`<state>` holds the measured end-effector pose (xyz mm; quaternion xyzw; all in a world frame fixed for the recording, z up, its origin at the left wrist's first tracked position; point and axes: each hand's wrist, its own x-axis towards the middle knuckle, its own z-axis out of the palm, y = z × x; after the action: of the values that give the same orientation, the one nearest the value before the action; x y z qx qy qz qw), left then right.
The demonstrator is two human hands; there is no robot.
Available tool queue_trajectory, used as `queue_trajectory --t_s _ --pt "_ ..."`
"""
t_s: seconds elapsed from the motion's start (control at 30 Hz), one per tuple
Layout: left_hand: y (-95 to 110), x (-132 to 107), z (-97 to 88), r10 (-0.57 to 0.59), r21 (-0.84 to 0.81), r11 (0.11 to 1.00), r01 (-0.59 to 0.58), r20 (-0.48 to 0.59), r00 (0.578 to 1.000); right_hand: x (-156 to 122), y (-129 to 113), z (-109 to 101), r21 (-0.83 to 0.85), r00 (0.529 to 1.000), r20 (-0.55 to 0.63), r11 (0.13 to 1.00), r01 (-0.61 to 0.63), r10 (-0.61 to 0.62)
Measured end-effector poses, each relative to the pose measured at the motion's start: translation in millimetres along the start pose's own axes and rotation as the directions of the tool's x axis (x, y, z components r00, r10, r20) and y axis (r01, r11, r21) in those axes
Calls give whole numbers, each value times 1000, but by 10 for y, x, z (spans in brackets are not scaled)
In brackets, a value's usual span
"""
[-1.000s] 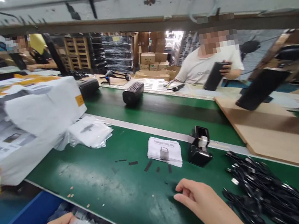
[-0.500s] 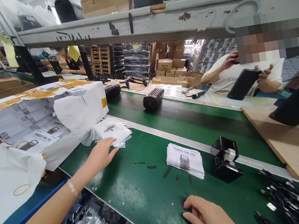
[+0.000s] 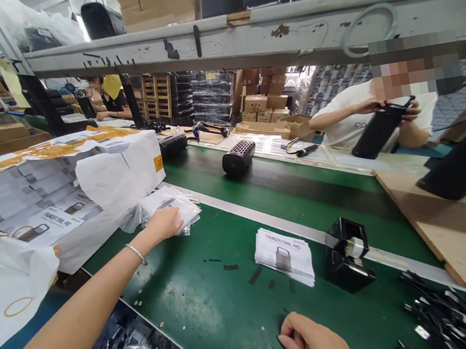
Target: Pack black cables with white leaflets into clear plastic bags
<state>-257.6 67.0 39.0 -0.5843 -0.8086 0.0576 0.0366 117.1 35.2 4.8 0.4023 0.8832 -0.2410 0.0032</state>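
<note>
0.5 seconds ago our left hand [image 3: 166,223] was flat and spread at the near side of the clear plastic bags [image 3: 189,209], and now it has moved onto them and its fingers have bent down. The bags lie in a loose pile at the left end of the green worktop [image 3: 182,300], by its far edge and just beside the big paper pack [image 3: 122,177]. The fingertips are hidden, so we cannot tell if they have hold of a bag yet. We think this means the picking up is only just starting, as no bag looks lifted. Our right hand [image 3: 319,341] has hardly moved. It is half curled and part open, with the thumb near the first finger, and we see nothing in it. It is low down, nearer to us than the leaflets [image 3: 284,256], which lie near the far edge with the tape holder [image 3: 347,256] just beside them. The black cables [image 3: 453,310] sit further right.
</note>
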Motion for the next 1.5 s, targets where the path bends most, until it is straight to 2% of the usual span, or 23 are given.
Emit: queue_trajectory --t_s 0.5,0.83,1.0,1.2,1.37,1.5 --pt "47 102 25 -9 59 998 9 2 1000 -29 50 83 -39 986 -149 997 72 -77" --pt "41 111 4 -1 38 999 0 20 1000 -39 24 63 -56 976 -197 995 80 -90" --pt "67 95 24 -76 43 996 77 -31 997 -49 21 80 -51 980 -180 996 75 -83" --pt "138 36 45 -134 38 990 139 -105 985 -47 -5 124 -25 971 -240 1000 12 -17" --pt "125 -171 -97 -90 19 995 95 -173 981 -43 -21 93 28 979 -206 1000 7 -1" --pt "140 -387 -378 -83 -23 997 79 -287 954 -49 -36 81 55 967 -251 998 -27 40"
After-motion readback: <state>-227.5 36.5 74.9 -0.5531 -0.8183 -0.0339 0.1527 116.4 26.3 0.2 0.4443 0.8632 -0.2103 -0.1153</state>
